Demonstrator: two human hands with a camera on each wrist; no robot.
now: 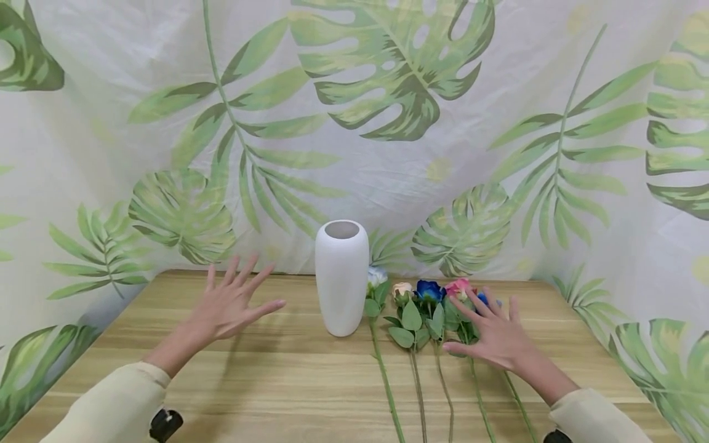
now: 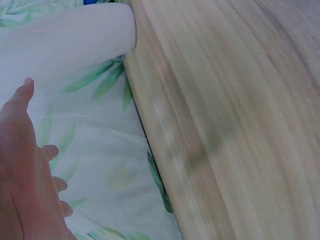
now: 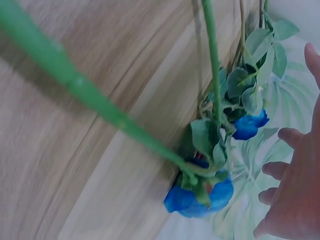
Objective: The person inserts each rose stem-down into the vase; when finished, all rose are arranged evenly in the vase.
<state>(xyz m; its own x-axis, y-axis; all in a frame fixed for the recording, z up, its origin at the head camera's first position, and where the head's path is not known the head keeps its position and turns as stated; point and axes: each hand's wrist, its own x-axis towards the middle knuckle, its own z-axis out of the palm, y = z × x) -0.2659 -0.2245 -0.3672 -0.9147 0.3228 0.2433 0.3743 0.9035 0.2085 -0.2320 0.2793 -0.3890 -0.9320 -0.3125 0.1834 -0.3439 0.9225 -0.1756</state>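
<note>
A tall white vase stands upright on the wooden table. Spread wide in the air to its left, my left hand holds nothing. To the right of the vase lie several long-stemmed artificial flowers: a pale blue-white flower, a peach rose, a blue rose, a pink rose and, partly hidden, another blue rose. Over the rightmost flowers my right hand is spread, fingers straight, gripping nothing. In the left wrist view the vase appears beyond the left thumb.
The wooden table ends at a back edge against a white cloth printed with green leaves. Green stems run from the flower heads toward the table's front. Dark wrist devices sit at both sleeves.
</note>
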